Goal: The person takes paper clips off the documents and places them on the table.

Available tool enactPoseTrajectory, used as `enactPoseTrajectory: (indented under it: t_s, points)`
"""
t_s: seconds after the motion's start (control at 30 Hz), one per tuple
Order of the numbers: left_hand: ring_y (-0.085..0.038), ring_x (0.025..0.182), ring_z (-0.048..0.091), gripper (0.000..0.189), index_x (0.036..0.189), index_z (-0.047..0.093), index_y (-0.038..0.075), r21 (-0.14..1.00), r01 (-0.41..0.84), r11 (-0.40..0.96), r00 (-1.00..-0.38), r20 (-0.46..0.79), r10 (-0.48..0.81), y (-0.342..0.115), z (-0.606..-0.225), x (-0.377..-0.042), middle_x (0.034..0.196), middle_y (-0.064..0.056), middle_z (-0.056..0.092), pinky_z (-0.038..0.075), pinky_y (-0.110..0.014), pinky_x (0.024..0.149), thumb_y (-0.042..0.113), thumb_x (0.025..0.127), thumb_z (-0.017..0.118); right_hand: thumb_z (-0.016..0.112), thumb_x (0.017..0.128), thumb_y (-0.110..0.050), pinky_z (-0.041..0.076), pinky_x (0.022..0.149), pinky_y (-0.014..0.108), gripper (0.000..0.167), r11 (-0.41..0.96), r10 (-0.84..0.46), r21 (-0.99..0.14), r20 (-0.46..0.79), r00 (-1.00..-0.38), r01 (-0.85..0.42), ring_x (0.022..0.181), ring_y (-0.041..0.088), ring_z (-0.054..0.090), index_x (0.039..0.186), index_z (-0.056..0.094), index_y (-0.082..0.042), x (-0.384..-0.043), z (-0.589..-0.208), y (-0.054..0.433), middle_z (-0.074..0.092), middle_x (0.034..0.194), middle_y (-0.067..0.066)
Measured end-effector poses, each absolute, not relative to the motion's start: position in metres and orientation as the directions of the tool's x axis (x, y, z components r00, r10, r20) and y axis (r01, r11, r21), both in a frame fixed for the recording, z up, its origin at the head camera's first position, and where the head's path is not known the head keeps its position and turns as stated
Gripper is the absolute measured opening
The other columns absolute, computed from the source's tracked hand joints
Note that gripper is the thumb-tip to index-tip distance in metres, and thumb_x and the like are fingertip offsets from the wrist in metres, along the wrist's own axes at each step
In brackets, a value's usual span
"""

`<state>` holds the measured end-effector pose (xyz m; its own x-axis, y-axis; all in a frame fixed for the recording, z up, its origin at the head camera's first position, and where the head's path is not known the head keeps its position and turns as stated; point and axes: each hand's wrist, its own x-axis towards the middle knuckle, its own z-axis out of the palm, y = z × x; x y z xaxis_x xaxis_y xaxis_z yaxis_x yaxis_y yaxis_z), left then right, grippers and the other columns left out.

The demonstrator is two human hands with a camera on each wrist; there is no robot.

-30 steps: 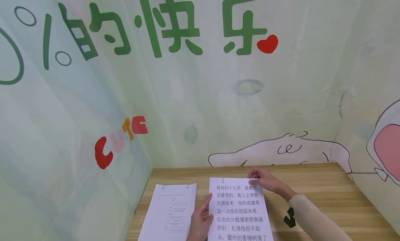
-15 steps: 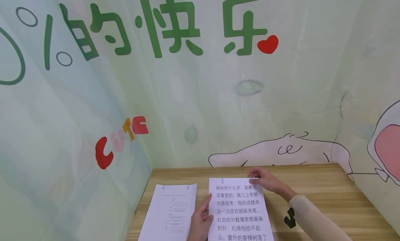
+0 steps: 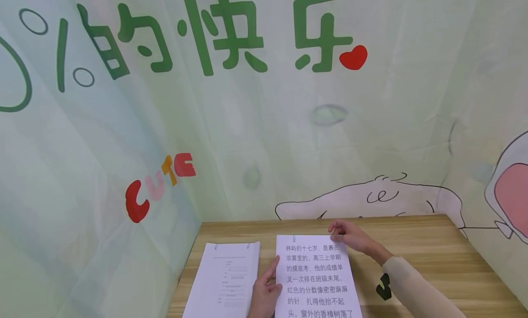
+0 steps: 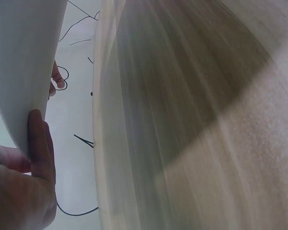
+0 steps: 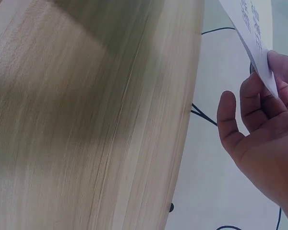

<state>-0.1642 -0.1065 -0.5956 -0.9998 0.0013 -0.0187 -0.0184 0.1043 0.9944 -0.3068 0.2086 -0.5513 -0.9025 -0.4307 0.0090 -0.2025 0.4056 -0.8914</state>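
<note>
A stack of paper (image 3: 315, 281) printed with large Chinese characters is held up off the table. My left hand (image 3: 266, 293) grips its left edge, thumb in front; in the left wrist view, fingers (image 4: 41, 148) lie against the sheet's side. At the top right corner my right hand (image 3: 356, 239) pinches the paper between thumb and fingers, the thumb (image 5: 284, 67) lying on the printed face. A paper clip (image 3: 294, 238) sits on the top edge, left of centre. Something thin shows between the right fingertips; I cannot tell whether it is a second clip.
Left of my hands lies another printed stack (image 3: 224, 281), with clips on its top edge. Under both is a wood-grain table (image 3: 433, 254), enclosed behind and at the sides by a printed curtain (image 3: 264, 139). A small dark thing (image 3: 383, 287) with a green patch shows beside the right sleeve.
My right hand has shifted very slightly to the right at the paper's corner. The left hand and the other stack stay in place.
</note>
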Motion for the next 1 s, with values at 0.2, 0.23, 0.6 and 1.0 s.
enactPoseTrajectory:
  t_s: [0.2,0.23,0.6,1.0]
  points:
    - [-0.021,0.086,0.074,0.076,0.157,0.053,0.014,0.994,-0.036,0.107,-0.999,-0.036,-0.003,-0.107,-0.597,-0.164,0.119,-0.016,0.067,0.062,-0.028,0.070,-0.014,0.087,0.061,0.067,0.097,-0.006,0.051,0.079,0.030,0.024,0.411,-0.413,-0.888,0.019,-0.910,-0.205,0.091,0.023,0.062,0.120,0.062,0.002,-0.307,-0.551,0.212,0.068,0.098,0.010]
    - [-0.021,0.086,0.074,0.076,0.157,0.053,0.014,0.993,-0.038,0.108,-0.999,-0.038,-0.003,-0.107,-0.597,-0.165,0.119,-0.016,0.067,0.062,-0.028,0.070,-0.014,0.087,0.061,0.067,0.097,-0.006,0.052,0.079,0.030,0.023,0.410,-0.409,-0.889,0.021,-0.912,-0.205,0.091,0.024,0.062,0.119,0.062,0.000,-0.307,-0.551,0.212,0.068,0.098,0.010]
    - [-0.023,0.087,0.074,0.077,0.157,0.053,0.015,0.995,-0.051,0.090,-0.999,-0.051,-0.005,-0.108,-0.598,-0.164,0.118,-0.015,0.066,0.063,-0.029,0.071,-0.015,0.087,0.061,0.064,0.098,-0.002,0.057,0.077,0.030,0.022,0.385,-0.390,-0.900,0.040,-0.920,-0.203,0.088,0.023,0.063,0.119,0.061,0.003,-0.308,-0.553,0.218,0.067,0.094,0.010]
    - [-0.023,0.086,0.075,0.077,0.156,0.053,0.013,0.994,-0.029,0.102,-1.000,-0.028,-0.009,-0.108,-0.599,-0.165,0.116,-0.016,0.067,0.063,-0.028,0.070,-0.016,0.085,0.061,0.062,0.102,-0.004,0.051,0.067,0.032,0.022,0.405,-0.324,-0.897,0.040,-0.945,-0.177,0.079,0.029,0.059,0.123,0.060,0.002,-0.310,-0.557,0.225,0.062,0.084,0.007]
